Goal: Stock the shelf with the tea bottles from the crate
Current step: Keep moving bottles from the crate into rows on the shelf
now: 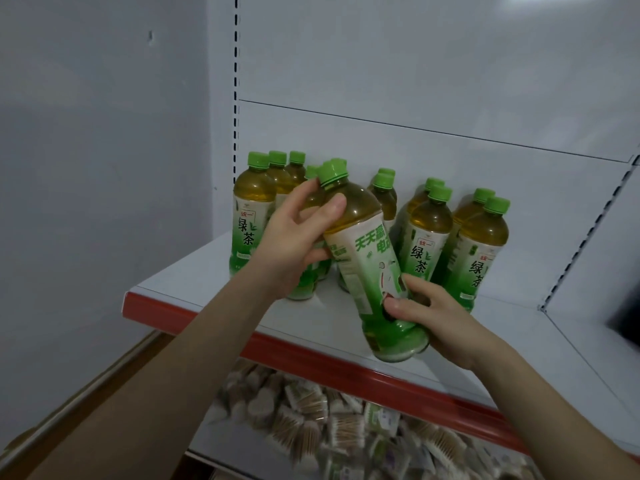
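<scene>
The person has both hands on one tea bottle [367, 258], tilted with its green cap [332, 173] leaning toward the back left and its base hanging just over the shelf [214, 271], close to the red front edge [311, 355]. The left hand [294, 244] is wrapped round the bottle's shoulder, thumb pressed on the clear part below the neck. The right hand [436, 320] clasps the lower label and base from the right side. A second bottle [304, 282] stands right behind the left hand; I can't tell whether those fingers grip it too. Along the back of the shelf more tea bottles stand upright: a cluster at the back left [251, 216], a pair behind the held one [384, 192], and two short rows further right [427, 233], the furthest [481, 244] nearest the right upright. On the shelf below, under the red edge, lies a heap of small packets [311, 410], too blurred to make out.
</scene>
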Tool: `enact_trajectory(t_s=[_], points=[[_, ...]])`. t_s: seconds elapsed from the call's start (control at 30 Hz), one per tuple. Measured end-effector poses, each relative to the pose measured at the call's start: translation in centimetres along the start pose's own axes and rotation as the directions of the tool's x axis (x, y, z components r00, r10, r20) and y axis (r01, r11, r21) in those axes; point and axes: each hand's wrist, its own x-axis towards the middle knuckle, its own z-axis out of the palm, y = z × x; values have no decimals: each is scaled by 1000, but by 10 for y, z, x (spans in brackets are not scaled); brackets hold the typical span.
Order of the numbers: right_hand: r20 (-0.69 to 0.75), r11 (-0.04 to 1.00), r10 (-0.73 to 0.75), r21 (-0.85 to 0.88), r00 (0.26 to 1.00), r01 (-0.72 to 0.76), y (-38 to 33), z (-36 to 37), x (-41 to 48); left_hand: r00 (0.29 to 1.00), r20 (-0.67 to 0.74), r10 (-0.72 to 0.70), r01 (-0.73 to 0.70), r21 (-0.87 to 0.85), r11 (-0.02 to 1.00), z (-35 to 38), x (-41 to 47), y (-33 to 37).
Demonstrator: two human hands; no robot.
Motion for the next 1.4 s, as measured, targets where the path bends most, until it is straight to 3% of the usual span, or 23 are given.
enact_trajectory(t_s=[0.1,0.17,0.23,0.3,0.4,0.53,0.67,0.8,0.93,1.0,1.07,1.17,1.23,1.4], points=[[11,998,27,-49,1000,-27,-3,-4,-5,996,-78,50,-46,49,998,8,1,-6],[-3,975,4,-220,1000,-4,-10,-4,-7,991,-108,79,-70,79,994,15,1,-9],[-68,921,-35,-390,997,6,-13,-1,-7,985,-138,101,-89,89,992,23,1,-11],[-156,894,-108,-448,982,27,-12,5,-5,981,-144,130,-115,108,988,29,3,-12],[-247,965,-145,-251,958,81,-9,2,-5,989,-103,110,-98,109,989,30,7,-6],[-110,987,-64,141,992,79,-11,-12,-6,1000,14,7,-8,82,997,28,11,-4],[30,974,7,226,1000,-14,-3,-19,-3,993,102,-52,57,-44,997,27,17,-7],[95,967,33,247,995,-56,8,-23,-5,980,191,-51,62,-48,997,28,22,-6],[113,956,34,284,993,-65,8,-21,-8,994,112,-10,18,-67,998,38,20,-6],[50,987,2,163,999,-10,-3,-21,-10,998,42,38,-37,-18,999,40,21,-6],[-41,992,-77,-107,996,72,-14,-23,-13,996,-13,92,-92,54,994,44,22,-6],[-125,906,-200,-402,972,135,-21,-20,-14,985,-65,161,-143,221,965,52,19,-5],[-151,888,-254,-429,955,168,-16,-16,-11,977,-51,208,-181,329,927,57,15,-7],[-234,957,-211,-249,949,151,4,-26,-3,962,85,260,-272,407,872,41,4,-14]])
